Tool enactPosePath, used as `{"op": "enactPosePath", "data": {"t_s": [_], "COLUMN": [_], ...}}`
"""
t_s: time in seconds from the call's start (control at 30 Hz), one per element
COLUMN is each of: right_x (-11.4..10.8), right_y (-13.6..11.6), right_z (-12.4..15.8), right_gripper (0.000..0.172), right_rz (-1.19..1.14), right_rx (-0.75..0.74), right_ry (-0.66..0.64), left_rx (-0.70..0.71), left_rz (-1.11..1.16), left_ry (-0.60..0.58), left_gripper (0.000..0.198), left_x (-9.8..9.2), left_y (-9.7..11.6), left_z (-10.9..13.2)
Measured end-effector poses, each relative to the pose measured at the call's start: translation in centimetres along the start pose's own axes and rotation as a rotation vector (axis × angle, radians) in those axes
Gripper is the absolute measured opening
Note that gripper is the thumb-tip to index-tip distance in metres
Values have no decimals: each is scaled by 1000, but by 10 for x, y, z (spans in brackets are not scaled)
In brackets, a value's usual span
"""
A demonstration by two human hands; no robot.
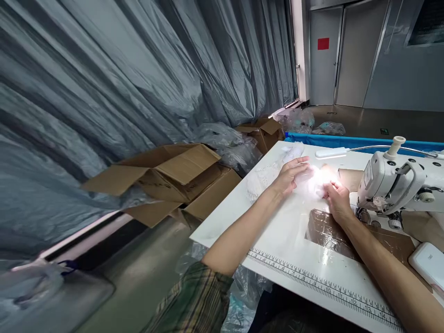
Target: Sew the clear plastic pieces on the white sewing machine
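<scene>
Under a very bright lamp glare, a piece of white fabric point(310, 188) lies between my hands on the sewing table; its details are washed out. My left hand point(290, 175) is at its left side, fingers stretched out and apart, touching the fabric's edge. From the right, my right hand point(337, 198) pinches the fabric between thumb and fingers, close to the sewing machine point(391, 180). More white lacy fabric point(259, 183) lies left of my left hand, toward the table's far left edge. The machine's needle area is hidden from this side.
A white lamp point(332, 153) on a bent metal neck stands behind my hands. Brown tape point(326, 231) covers part of the sewing table point(277, 245). A white device point(428, 261) lies at the right. Open cardboard boxes point(173, 171) and plastic bags point(229, 143) stand left, beside a grey curtain point(156, 69).
</scene>
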State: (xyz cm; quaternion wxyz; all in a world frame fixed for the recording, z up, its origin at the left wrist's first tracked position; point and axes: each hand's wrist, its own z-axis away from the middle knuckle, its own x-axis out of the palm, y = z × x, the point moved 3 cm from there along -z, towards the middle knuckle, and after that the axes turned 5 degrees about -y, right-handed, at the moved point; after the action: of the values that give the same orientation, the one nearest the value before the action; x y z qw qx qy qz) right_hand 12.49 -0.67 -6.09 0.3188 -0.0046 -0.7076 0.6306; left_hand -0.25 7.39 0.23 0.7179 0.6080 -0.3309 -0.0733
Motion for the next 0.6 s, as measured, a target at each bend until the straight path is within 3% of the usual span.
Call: {"op": "enactPosePath", "data": {"t_s": [0.13, 0.3, 0.47, 0.6], "right_x": [-11, -20, -19, -16], "right_y": [-1, 1, 4, 1], "right_z": [-2, -10, -9, -6], "right_gripper": [34, 38, 36, 33], "right_rz": [-84, -152, -170, -169], "right_rx": [-21, -19, -14, -9], "right_ry": [22, 58, 77, 66], "left_rx": [60, 169, 133, 74], "left_rz": [89, 117, 131, 86], "left_ry": [181, 258, 349, 349], "left_gripper": [36, 41, 39, 40], "left_x": [1, 0, -4, -3], "left_y": [-12, -25, -32, -32], "left_z": [-3, 0, 5, 7]}}
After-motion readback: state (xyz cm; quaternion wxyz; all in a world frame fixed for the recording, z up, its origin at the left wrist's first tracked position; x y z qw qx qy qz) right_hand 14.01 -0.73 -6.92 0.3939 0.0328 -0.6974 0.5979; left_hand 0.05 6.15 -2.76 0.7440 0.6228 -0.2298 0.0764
